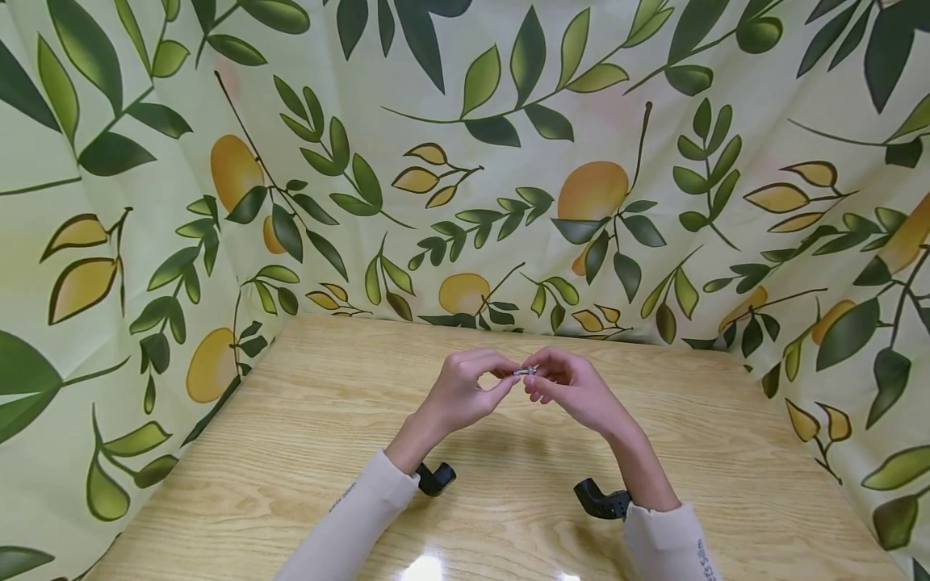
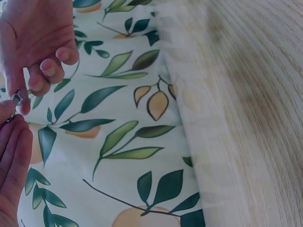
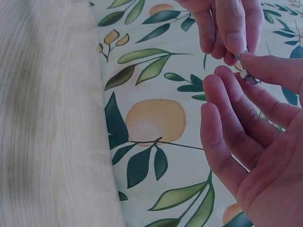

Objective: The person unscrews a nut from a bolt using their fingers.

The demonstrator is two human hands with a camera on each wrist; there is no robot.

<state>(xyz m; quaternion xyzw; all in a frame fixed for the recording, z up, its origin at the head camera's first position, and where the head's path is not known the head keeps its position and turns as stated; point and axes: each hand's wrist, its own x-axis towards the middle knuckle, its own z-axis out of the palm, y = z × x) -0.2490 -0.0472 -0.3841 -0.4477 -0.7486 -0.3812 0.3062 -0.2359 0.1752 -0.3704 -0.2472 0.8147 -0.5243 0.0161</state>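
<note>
A small, shiny silver metal piece (image 1: 525, 372) is held up between both hands in the head view, above the far middle of the table. It has a thin part and a thicker, knobby end (image 3: 251, 78); its exact kind cannot be told. My left hand (image 1: 465, 389) pinches the thin side between thumb and fingertips. At the thicker end, my right hand (image 1: 570, 387) has its thumb and index finger on the piece. The right hand's other fingers (image 3: 232, 118) extend loosely below in the right wrist view. Fingertips partly cover the metal in the left wrist view.
Under the hands lies a light wood-grain table (image 1: 349, 387). A cloth with leaves and orange fruit (image 1: 465, 161) hangs along the back and both sides. Black curved wrist mounts (image 1: 601, 499) stick out inward from the cream sleeves (image 1: 363, 516).
</note>
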